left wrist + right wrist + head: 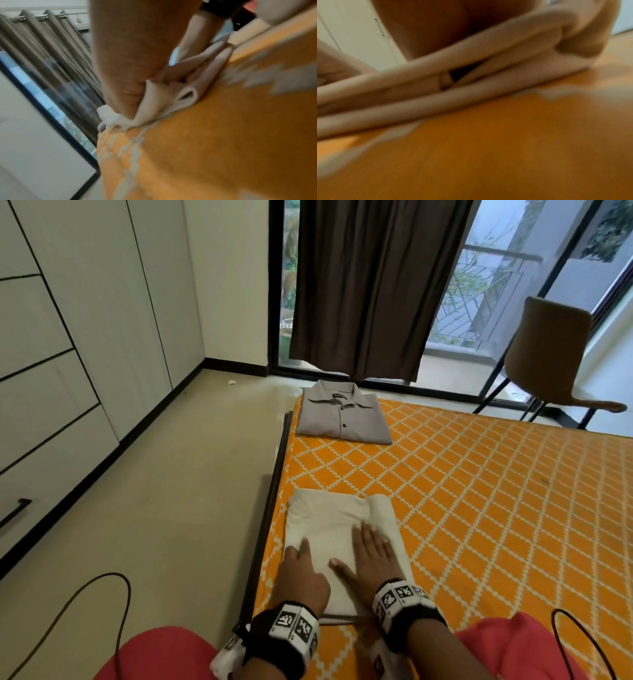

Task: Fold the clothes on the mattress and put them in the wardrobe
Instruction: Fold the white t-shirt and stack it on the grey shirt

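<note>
Cream folded garment (337, 537) lies at the near left edge of the orange mattress (479, 491), both hands flat on it, left hand (303, 571) and right hand (371, 556) gripping nothing, pressing the fold; next, I'd judge, lifting it toward the wardrobe (68, 320).

Shirt (343, 417) behind garment (329, 525) — wardrobe (68, 337) left

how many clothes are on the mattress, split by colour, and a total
grey shirt, folded, at the mattress's far corner: 1
cream garment, folded, under the left hand and right hand: 1
total: 2
</note>
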The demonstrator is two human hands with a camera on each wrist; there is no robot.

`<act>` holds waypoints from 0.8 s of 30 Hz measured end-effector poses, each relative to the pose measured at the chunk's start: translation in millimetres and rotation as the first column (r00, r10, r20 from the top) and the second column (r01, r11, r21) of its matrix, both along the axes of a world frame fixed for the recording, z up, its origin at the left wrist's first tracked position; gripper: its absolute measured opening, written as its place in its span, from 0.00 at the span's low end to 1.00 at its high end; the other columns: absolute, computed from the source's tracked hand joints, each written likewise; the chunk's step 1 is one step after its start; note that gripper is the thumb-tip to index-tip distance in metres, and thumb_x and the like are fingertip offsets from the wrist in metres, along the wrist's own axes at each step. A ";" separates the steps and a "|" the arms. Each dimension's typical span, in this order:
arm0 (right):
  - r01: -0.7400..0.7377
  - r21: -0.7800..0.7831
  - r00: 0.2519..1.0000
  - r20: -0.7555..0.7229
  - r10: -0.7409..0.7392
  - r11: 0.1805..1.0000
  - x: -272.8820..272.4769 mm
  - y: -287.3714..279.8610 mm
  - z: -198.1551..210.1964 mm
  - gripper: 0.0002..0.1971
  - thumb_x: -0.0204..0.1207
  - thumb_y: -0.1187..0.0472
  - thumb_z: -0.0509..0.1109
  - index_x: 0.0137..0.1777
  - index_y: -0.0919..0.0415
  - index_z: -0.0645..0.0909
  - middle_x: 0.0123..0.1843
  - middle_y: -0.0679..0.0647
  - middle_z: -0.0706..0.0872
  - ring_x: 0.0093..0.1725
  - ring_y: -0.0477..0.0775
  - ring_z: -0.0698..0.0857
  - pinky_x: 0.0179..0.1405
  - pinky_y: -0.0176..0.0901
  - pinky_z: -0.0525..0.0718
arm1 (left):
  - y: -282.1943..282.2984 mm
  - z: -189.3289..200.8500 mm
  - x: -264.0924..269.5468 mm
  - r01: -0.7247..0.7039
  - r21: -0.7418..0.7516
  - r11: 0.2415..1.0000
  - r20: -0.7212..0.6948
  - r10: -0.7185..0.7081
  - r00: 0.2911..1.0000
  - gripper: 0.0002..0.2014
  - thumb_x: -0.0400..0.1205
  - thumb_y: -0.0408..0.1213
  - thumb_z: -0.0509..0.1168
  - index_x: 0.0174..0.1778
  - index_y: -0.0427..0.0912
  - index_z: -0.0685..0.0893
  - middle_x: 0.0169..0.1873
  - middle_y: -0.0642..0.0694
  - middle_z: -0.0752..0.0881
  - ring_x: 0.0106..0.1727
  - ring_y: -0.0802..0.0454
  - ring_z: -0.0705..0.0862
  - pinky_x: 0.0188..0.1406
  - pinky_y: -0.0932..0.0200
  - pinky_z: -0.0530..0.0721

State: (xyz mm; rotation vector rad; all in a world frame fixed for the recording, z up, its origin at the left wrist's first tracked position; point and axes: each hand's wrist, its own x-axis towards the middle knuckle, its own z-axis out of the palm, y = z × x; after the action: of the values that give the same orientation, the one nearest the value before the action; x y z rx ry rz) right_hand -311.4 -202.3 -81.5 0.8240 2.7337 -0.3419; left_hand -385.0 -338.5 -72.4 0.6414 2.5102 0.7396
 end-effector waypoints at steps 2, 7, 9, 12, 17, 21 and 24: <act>0.075 0.089 0.997 -0.043 -0.071 0.993 1.3 6.6 12.0 0.64 0.46 0.20 0.10 0.83 0.57 0.28 0.84 0.54 0.26 0.83 0.53 0.29 0.81 0.53 0.29 | 0.6 0.8 11.1 -0.029 0.000 1.000 -0.163 0.028 0.986 0.28 0.88 0.44 0.53 0.84 0.45 0.57 0.79 0.43 0.61 0.77 0.46 0.67 0.73 0.55 0.71; -0.139 0.232 0.982 -0.090 0.163 0.963 -9.0 30.1 47.0 0.54 0.57 0.29 0.06 0.81 0.57 0.30 0.81 0.51 0.25 0.82 0.53 0.28 0.82 0.54 0.30 | 18.8 -1.2 26.5 0.127 -0.076 0.989 -0.398 -0.147 0.906 0.24 0.77 0.57 0.66 0.65 0.49 0.84 0.61 0.42 0.82 0.59 0.43 0.79 0.51 0.43 0.81; -0.386 0.251 0.913 -0.032 0.406 0.888 -17.6 36.2 50.9 0.45 0.77 0.33 0.22 0.86 0.60 0.49 0.86 0.55 0.41 0.85 0.57 0.41 0.84 0.60 0.52 | 24.7 -15.2 37.7 0.275 -0.134 0.952 -0.372 -0.305 0.877 0.25 0.74 0.61 0.58 0.53 0.49 0.92 0.57 0.38 0.88 0.61 0.37 0.77 0.58 0.34 0.74; -0.693 0.259 0.715 0.129 0.688 0.672 -19.1 53.9 31.5 0.28 0.84 0.47 0.47 0.78 0.58 0.72 0.83 0.55 0.67 0.81 0.56 0.68 0.73 0.60 0.76 | 25.6 -50.4 43.5 0.425 -0.220 0.878 -0.467 -0.477 0.744 0.38 0.83 0.69 0.39 0.66 0.51 0.86 0.64 0.30 0.83 0.81 0.32 0.58 0.72 0.27 0.51; -0.828 0.116 0.559 0.107 0.822 0.548 -6.4 86.0 12.2 0.40 0.83 0.35 0.49 0.87 0.55 0.43 0.88 0.50 0.42 0.87 0.52 0.43 0.85 0.59 0.48 | 20.5 -62.4 39.1 0.573 -0.272 0.773 -0.445 -0.629 0.638 0.45 0.70 0.81 0.41 0.84 0.66 0.51 0.84 0.29 0.44 0.83 0.26 0.41 0.69 0.17 0.45; -0.812 0.115 0.581 0.060 0.812 0.573 -5.8 99.5 -3.1 0.43 0.80 0.32 0.51 0.87 0.53 0.39 0.88 0.48 0.39 0.86 0.50 0.39 0.85 0.60 0.45 | 24.2 -66.0 38.8 0.577 -0.280 0.768 -0.428 -0.637 0.641 0.50 0.62 0.85 0.47 0.82 0.67 0.61 0.81 0.28 0.58 0.81 0.24 0.55 0.67 0.15 0.47; -0.782 0.152 0.612 0.007 0.791 0.604 -7.3 105.2 -8.9 0.44 0.78 0.29 0.47 0.86 0.51 0.36 0.87 0.48 0.36 0.86 0.51 0.37 0.85 0.58 0.42 | 23.6 -63.3 36.7 0.577 -0.278 0.768 -0.398 -0.639 0.658 0.49 0.62 0.84 0.45 0.81 0.67 0.63 0.77 0.29 0.68 0.76 0.27 0.65 0.65 0.16 0.50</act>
State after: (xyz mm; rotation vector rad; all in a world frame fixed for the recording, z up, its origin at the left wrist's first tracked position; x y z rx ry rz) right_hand -318.7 -97.1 -90.4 -0.4505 2.8623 0.0296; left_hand -348.4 -314.9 -135.7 1.6866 2.4405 0.1628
